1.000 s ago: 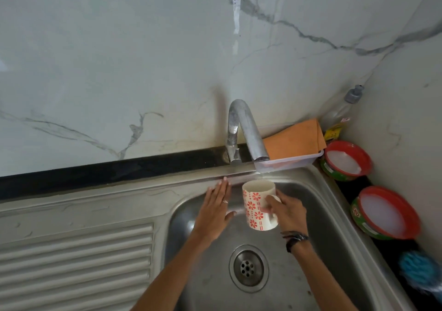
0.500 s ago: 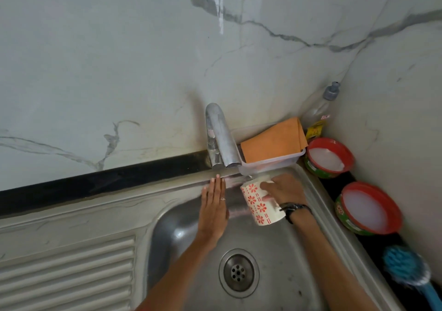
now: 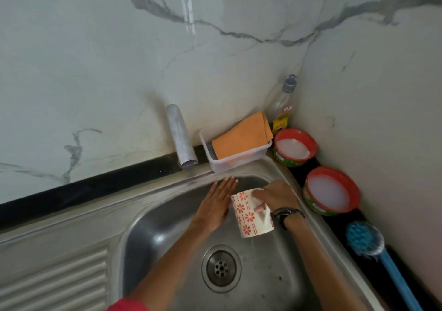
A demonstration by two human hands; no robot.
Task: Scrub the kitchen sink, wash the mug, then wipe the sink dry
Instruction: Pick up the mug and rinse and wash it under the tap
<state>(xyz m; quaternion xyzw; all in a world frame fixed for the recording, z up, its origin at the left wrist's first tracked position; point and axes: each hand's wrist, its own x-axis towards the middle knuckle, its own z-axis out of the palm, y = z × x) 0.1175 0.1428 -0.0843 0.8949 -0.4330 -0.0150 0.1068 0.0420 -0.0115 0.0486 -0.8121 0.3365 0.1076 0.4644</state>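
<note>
**Mug tipped out over the basin**

A person's right hand (image 3: 275,197) grips a white ceramic mug with red flower print (image 3: 251,215) above the stainless steel kitchen sink (image 3: 167,239), fingers curled round its upper side and handle. The mug is tilted with its mouth facing down and toward the person, apparently so that rinse water drains into the basin; a thin trickle falls from its lower edge toward the round metal drain (image 3: 221,268). The left hand (image 3: 216,205) lies flat with fingers straight and together, its palm against the sink's back wall just beside the mug (whether it touches the mug cannot be told), seemingly as a brace. The steel tap spout (image 3: 180,138) is swung aside, clear of the mug. An orange folded cloth (image 3: 241,136) waits in a clear plastic tub (image 3: 239,161) at the rim, likely for the drying step.
</note>
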